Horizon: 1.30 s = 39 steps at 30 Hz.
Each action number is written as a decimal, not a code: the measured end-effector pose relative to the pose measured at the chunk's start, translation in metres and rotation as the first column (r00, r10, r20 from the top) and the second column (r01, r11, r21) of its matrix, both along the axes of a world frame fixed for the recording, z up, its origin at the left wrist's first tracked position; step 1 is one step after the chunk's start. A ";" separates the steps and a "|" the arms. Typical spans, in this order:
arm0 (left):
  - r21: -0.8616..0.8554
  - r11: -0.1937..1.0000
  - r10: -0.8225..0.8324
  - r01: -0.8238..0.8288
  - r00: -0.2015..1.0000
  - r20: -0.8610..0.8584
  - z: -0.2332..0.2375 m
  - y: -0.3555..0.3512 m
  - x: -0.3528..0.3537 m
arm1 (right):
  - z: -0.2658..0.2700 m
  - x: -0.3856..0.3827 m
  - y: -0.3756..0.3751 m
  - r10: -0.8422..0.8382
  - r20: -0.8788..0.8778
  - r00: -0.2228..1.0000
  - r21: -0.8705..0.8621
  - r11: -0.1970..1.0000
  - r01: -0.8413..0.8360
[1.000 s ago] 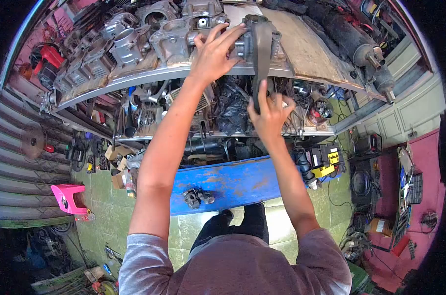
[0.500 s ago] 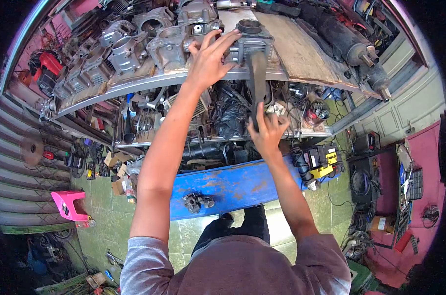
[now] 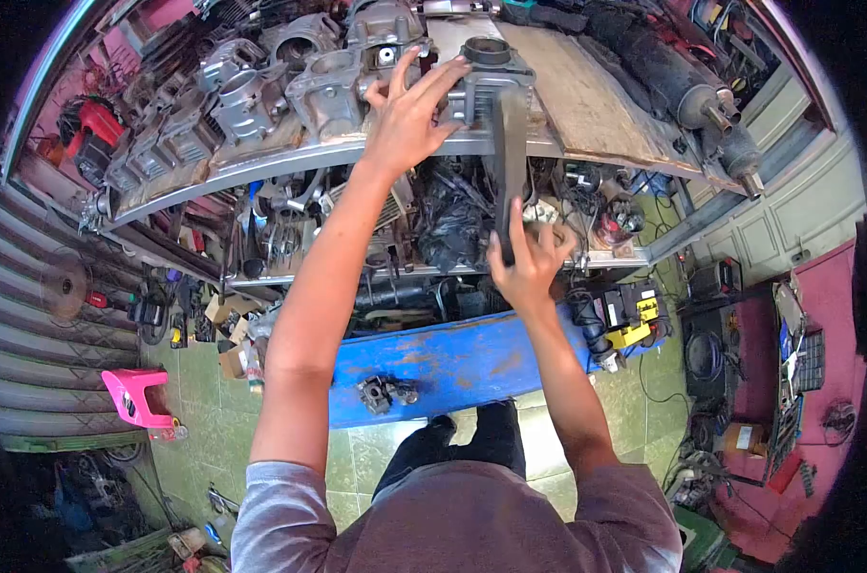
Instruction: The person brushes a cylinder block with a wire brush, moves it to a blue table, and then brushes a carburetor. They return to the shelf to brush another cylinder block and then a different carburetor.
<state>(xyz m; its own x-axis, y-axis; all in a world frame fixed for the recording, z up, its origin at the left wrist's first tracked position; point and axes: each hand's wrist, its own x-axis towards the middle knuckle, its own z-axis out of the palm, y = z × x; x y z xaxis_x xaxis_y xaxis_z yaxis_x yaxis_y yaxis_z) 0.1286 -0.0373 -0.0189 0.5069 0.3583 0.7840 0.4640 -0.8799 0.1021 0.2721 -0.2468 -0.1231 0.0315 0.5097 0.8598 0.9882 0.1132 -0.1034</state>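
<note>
A finned metal engine cylinder block (image 3: 483, 84) stands on the shelf with its round sleeve facing up. My left hand (image 3: 409, 119) steadies it from the left, with fingertips at its upper edge and the thumb lower on its side. In my right hand (image 3: 531, 263) is a long, flat, dark grey-brown tool (image 3: 512, 158), pinched near its lower end. Its far end lies across the front fins of the block. Motion blur hides its exact kind. My remaining right fingers are spread away from it.
More cylinder blocks (image 3: 247, 103) crowd the shelf to the left. A wooden board (image 3: 610, 105) and mufflers (image 3: 677, 81) lie to the right. Below are a cluttered lower shelf, a blue bench (image 3: 471, 358) with a small dark metal part (image 3: 385, 392), and a pink stool (image 3: 137, 396).
My right hand has shifted slightly right and down with the flat tool, which tracks across the block's front. My left hand and the block stay almost still.
</note>
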 end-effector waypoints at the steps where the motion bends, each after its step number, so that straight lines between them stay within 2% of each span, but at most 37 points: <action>1: -0.008 1.000 0.000 0.000 1.000 -0.003 -0.003 0.000 -0.001 | 0.006 -0.001 0.006 0.000 -0.003 1.000 -0.008 1.000 0.000; 5: -0.014 0.999 -0.043 0.043 0.999 0.023 -0.001 0.006 0.002 | -0.003 0.001 0.016 0.022 0.046 0.999 0.045 0.999 -0.025; 7: -0.001 1.000 -0.015 0.015 1.000 0.001 -0.001 0.000 0.000 | -0.024 0.002 0.001 -0.018 0.032 0.999 -0.041 0.999 0.020; 8: 0.016 1.000 0.003 -0.002 1.000 -0.005 0.000 0.000 0.000 | -0.031 0.002 -0.005 0.020 0.014 1.000 -0.018 1.000 -0.019; 13: 0.006 1.000 -0.009 0.009 1.000 0.006 0.000 -0.001 0.000 | 0.017 0.005 0.013 0.052 0.073 0.996 0.104 0.993 -0.060; 15: 0.006 1.000 0.003 -0.003 1.000 0.001 0.000 -0.001 0.001 | 0.035 0.006 0.031 -0.062 0.074 0.995 0.040 0.997 0.059; 16: -0.004 1.000 -0.005 0.005 1.000 0.006 0.000 0.000 0.001 | 0.022 0.010 0.040 -0.082 0.089 0.993 0.018 0.997 0.081; 20: -0.005 1.000 0.003 -0.003 1.000 -0.007 0.002 -0.002 0.000 | -0.024 0.006 0.013 0.009 -0.023 1.000 -0.014 1.000 -0.009; 21: -0.004 1.000 0.001 -0.001 1.000 -0.003 0.000 -0.003 0.000 | -0.024 0.002 0.002 0.063 -0.075 0.995 -0.031 0.997 -0.065; 23: -0.024 1.000 -0.006 0.006 1.000 -0.005 0.001 -0.001 0.001 | -0.008 0.002 -0.006 0.049 -0.063 0.997 -0.029 0.998 -0.051; 25: -0.019 1.000 -0.005 0.005 1.000 -0.007 0.001 -0.003 0.000 | 0.017 0.007 0.012 0.055 -0.065 0.996 0.150 0.988 -0.044; 29: -0.022 0.999 -0.024 0.025 1.000 0.014 0.000 -0.001 0.002 | 0.026 0.011 0.031 -0.010 -0.149 0.989 0.035 0.999 0.015; 32: -0.012 1.000 -0.024 0.024 1.000 0.007 0.002 -0.001 0.000 | -0.002 -0.001 0.014 0.048 -0.152 0.987 0.031 0.999 -0.044; 35: 0.001 1.000 -0.007 0.007 1.000 -0.003 0.001 -0.002 0.001 | 0.001 -0.008 0.004 0.107 -0.170 0.980 -0.025 0.993 -0.113; 37: -0.014 0.999 -0.041 0.042 0.999 0.027 0.000 0.001 0.002 | 0.019 -0.006 0.013 0.147 -0.164 0.975 0.077 0.988 -0.136; 38: -0.015 0.999 -0.039 0.040 0.999 0.025 0.000 0.001 0.001 | 0.028 -0.005 0.021 0.110 -0.145 0.983 0.147 0.985 -0.088; 39: -0.032 0.999 -0.033 0.033 0.999 0.018 0.001 -0.002 0.000 | 0.033 -0.004 0.026 0.111 -0.147 0.983 0.147 0.985 -0.090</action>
